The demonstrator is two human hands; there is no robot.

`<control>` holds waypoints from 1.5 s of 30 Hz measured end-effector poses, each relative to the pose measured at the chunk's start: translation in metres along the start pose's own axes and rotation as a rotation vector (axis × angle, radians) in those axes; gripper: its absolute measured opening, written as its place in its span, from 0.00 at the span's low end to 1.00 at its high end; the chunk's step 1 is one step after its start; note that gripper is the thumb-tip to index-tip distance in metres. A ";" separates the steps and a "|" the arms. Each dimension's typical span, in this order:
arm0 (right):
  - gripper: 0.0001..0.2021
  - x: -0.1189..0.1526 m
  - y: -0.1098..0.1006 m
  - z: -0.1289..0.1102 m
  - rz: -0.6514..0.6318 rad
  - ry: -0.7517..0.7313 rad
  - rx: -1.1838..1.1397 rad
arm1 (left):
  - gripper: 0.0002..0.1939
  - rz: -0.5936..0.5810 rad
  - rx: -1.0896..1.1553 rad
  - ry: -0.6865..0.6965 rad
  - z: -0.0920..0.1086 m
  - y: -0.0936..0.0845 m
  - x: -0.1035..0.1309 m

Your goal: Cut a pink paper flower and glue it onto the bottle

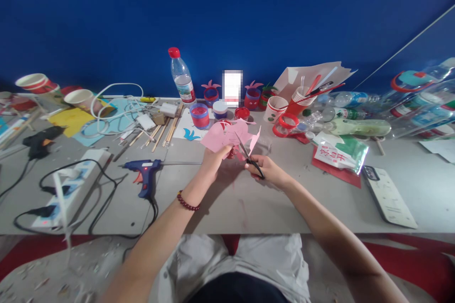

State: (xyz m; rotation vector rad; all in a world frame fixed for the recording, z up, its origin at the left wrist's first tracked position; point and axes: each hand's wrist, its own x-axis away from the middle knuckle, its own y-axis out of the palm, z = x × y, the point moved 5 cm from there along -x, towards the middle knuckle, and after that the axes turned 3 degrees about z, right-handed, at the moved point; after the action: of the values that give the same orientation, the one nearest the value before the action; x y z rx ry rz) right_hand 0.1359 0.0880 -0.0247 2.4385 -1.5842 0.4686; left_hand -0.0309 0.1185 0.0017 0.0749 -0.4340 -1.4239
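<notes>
the left hand (213,160) pinches the pink paper (220,138) by its near edge, thumb on top, the other fingers partly hidden. the right hand (269,170) is curled round the handles of the scissors (248,155), their blades at the paper's right part. the paper is held above the table (227,210), right of the glue gun (145,170).

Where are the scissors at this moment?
In the head view, the scissors are just right of centre, in the right hand, their blades at the pink paper in the left hand.
</notes>
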 end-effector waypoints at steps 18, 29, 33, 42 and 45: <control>0.22 0.000 0.001 -0.002 0.030 0.032 0.063 | 0.10 0.004 -0.024 0.038 -0.002 -0.008 -0.006; 0.22 -0.001 0.000 0.000 0.026 0.037 0.127 | 0.10 0.016 -0.032 0.069 0.002 -0.008 -0.004; 0.22 -0.001 0.000 0.003 0.015 0.034 0.118 | 0.09 0.041 -0.070 0.073 0.002 -0.009 -0.004; 0.21 0.002 0.001 0.001 0.008 0.061 0.117 | 0.10 0.056 -0.106 0.122 0.002 -0.010 -0.006; 0.21 0.002 0.001 0.002 0.007 0.067 0.120 | 0.10 0.051 -0.112 0.122 0.002 -0.011 -0.007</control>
State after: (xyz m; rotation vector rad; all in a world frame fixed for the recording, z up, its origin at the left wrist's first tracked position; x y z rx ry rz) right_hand 0.1361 0.0850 -0.0260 2.4757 -1.5804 0.6571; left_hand -0.0421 0.1237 -0.0011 0.0592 -0.2535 -1.3830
